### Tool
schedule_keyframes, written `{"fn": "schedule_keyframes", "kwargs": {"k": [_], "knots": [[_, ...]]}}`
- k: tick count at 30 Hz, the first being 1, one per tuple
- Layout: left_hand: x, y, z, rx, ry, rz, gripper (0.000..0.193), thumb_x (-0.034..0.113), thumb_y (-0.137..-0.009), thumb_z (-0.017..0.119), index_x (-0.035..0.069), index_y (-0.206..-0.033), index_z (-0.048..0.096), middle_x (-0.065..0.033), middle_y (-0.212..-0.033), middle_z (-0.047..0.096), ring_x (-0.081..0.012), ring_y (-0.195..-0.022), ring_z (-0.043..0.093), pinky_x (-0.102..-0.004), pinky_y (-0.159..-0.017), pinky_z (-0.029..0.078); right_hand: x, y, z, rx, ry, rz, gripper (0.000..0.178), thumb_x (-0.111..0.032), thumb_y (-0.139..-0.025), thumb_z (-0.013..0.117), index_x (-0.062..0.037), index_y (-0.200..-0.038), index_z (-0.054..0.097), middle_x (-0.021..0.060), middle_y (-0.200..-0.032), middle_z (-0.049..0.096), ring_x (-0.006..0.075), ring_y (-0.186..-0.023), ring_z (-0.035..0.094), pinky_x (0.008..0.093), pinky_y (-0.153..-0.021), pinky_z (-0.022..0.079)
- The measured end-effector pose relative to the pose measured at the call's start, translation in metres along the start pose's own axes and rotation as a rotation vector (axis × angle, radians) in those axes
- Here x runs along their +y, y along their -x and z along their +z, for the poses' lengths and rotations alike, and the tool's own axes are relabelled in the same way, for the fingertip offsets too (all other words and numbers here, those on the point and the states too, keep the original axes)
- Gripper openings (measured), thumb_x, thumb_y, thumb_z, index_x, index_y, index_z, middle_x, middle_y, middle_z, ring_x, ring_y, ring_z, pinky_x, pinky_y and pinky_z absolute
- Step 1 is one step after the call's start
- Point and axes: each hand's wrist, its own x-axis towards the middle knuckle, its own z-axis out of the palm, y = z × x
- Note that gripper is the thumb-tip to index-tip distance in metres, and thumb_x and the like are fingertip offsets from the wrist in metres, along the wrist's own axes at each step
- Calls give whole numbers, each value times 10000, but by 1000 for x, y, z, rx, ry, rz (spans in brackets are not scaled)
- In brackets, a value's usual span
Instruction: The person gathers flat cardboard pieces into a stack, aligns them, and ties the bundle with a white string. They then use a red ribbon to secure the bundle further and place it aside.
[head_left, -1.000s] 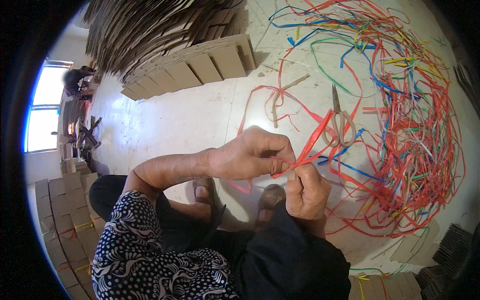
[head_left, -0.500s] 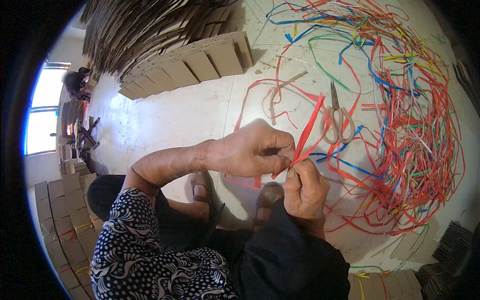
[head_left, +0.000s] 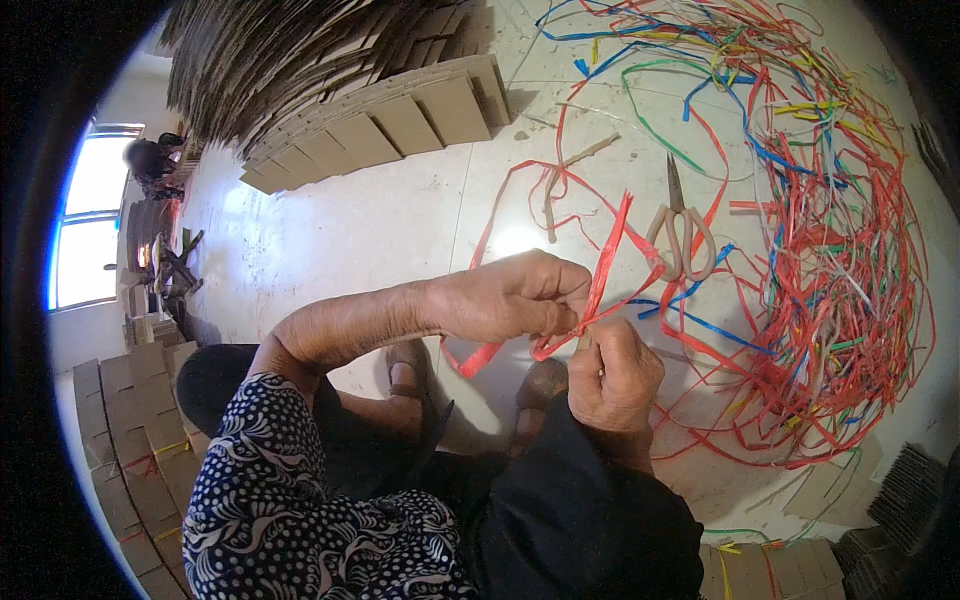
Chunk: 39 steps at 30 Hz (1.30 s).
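Pinched between the fingertips of both hands is a red plastic strap [head_left: 604, 270], crossed over itself where the hands meet. My left hand [head_left: 515, 297] is closed on it, knuckles upward, at the middle of the view. Just to the right and nearer to me, my right hand [head_left: 618, 375] grips the same strap between thumb and curled forefinger. A flat end stands up past the fingers, and a loop hangs below the left hand. Beyond my right hand a pair of scissors [head_left: 683, 240] with beige handles lies on the floor, pointing away.
A big tangle of red, blue, green, yellow and white straps [head_left: 830, 330] covers the floor at right. Flat cardboard pieces [head_left: 380, 135] stand in rows at the far left. Bundled cardboard stacks [head_left: 130, 430] are near left. Another person [head_left: 155, 165] is by the window.
The two hands have drawn slightly apart at the crossing. The strap's upright end has shifted, and its red loop below my left hand has swung out leftward.
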Motion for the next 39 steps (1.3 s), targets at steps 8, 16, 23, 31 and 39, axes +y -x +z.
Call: {"fn": "schedule_keyframes", "kwargs": {"k": [8, 16, 23, 31, 39], "knots": [[-9, 6, 8, 30, 103, 3, 140, 125, -899, 552, -10, -931, 545, -70, -790, 594, -149, -706, 601, -254, -645, 492, -1, 4, 1, 200, 109, 142, 47, -53, -766, 538, -34, -736, 506, 134, -633, 490, 319, -534, 501, 404, -491, 408], [-14, -1, 6, 155, 690, -287, 101, 53, -885, 518, -33, -937, 523, -99, -761, 590, -157, -573, 594, -273, -540, 532, 7, -6, 1, 249, -186, -111, 73, -49, -833, 523, 5, -805, 484, 131, -751, 570, 154, -538, 487, 271, -513, 405], [-25, 0, -4, -9, 499, -265, 175, 191, -917, 553, 24, -865, 539, 33, -615, 437, -26, -479, 334, -181, -413, 263, 5, 9, 8, 57, -1466, 577, 102, -146, -931, 447, -45, -940, 447, 162, -878, 595, 97, -408, 393, 224, -383, 325], [-4, 11, -29, -44, -95, 58, 321, 301, -930, 518, 10, -828, 608, -76, -885, 561, -95, -742, 499, -187, -618, 392, 31, 13, 4, 176, -1511, 671, 109, -193, -956, 389, -107, -896, 418, 55, -793, 481, 56, -353, 249, 219, -348, 224], [-27, -9, -20, 205, 931, 97, 250, 176, -928, 460, 68, -705, 427, -6, -599, 351, -132, -555, 310, -273, -569, 314, 23, 15, 19, -24, -1717, 798, 113, -186, -955, 385, -111, -872, 401, 19, -729, 423, 66, -375, 215, 251, -379, 221]]}}
